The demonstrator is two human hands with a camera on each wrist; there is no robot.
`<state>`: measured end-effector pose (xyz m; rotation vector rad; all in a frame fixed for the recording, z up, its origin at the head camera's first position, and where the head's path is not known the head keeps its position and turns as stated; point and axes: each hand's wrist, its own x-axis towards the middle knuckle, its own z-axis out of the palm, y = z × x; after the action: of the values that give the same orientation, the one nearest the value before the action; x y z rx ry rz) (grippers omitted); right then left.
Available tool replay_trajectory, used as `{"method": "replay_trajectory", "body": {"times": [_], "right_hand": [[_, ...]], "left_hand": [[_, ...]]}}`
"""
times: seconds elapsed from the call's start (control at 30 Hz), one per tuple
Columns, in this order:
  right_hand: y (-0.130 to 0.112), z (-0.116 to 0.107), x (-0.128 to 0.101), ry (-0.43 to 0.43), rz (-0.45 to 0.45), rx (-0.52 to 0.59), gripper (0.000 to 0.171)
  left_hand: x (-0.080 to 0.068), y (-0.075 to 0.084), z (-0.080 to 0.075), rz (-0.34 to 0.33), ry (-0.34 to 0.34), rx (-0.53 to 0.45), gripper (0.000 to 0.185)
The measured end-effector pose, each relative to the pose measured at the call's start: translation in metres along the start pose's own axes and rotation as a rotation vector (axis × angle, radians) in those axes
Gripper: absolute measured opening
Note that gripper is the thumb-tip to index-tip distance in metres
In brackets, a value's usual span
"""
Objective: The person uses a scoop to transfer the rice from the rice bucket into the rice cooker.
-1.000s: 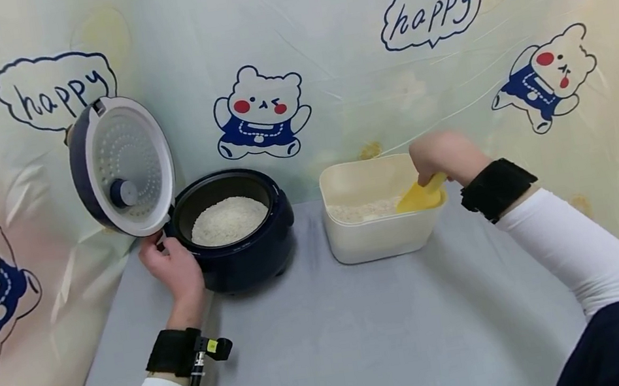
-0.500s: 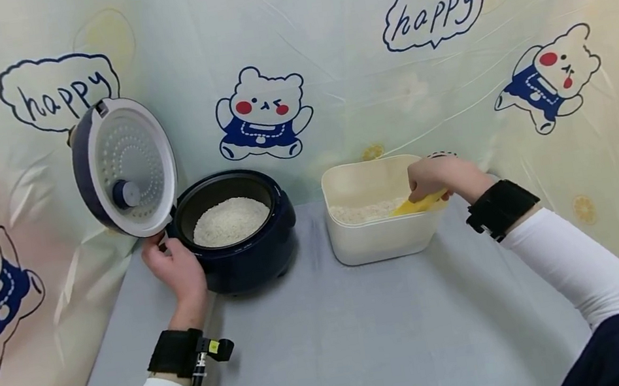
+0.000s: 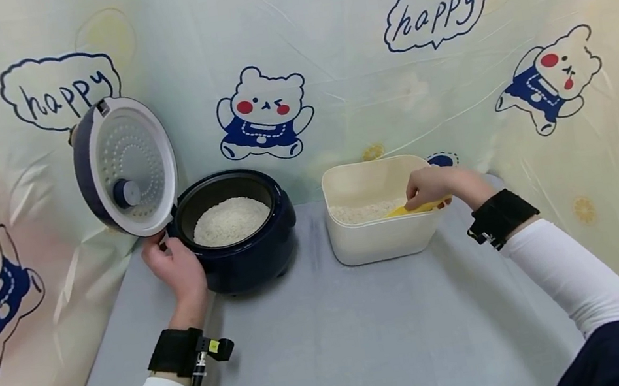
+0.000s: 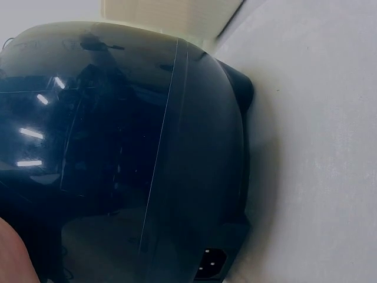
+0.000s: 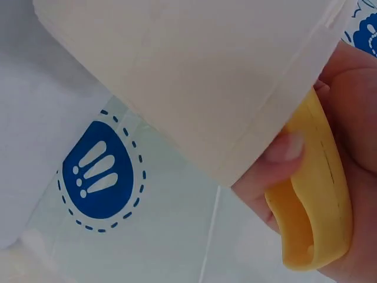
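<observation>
A dark blue rice cooker (image 3: 248, 264) stands at the centre left, its lid (image 3: 132, 158) raised and white rice (image 3: 231, 221) heaped in the pot. My left hand (image 3: 176, 271) grips the cooker at its hinge side, under the lid's lower edge; some fingers are hidden there. On the right is a cream rectangular bin (image 3: 382, 242) holding rice (image 3: 362, 212). Over its right end, my right hand (image 3: 433, 185) holds a yellow scoop (image 3: 415, 208), whose front end is down in the bin. The right wrist view shows fingers wrapped round the hollow scoop handle (image 5: 324, 206).
A grey cloth (image 3: 329, 335) covers the table. Behind it hangs a pale curtain (image 3: 351, 68) printed with bears. The left wrist view shows the cooker's power socket (image 4: 212, 263) low on its side.
My right hand has lowered and tipped the scoop, so it lies flatter and deeper in the bin. My left hand and the cooker have stayed in place.
</observation>
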<state>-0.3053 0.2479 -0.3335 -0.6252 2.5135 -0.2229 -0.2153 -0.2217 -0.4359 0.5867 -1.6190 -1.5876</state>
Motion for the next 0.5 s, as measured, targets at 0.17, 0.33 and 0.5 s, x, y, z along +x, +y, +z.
{"method": "replay_trajectory", "body": {"times": [0.17,0.33,0.5], "right_hand": [[0.004,0.005,0.008,0.026,-0.064,0.037,0.022],[0.015,0.013,0.02,0.012,-0.137,0.059,0.023],[0.018,0.015,0.026,0.012,-0.18,0.082,0.021]], "left_hand": [[0.001,0.0,0.0,0.001,0.009,0.003,0.036],[0.0,-0.001,0.0,-0.008,0.008,0.013,0.037],[0.0,0.0,0.001,0.003,0.003,0.004,0.037]]}}
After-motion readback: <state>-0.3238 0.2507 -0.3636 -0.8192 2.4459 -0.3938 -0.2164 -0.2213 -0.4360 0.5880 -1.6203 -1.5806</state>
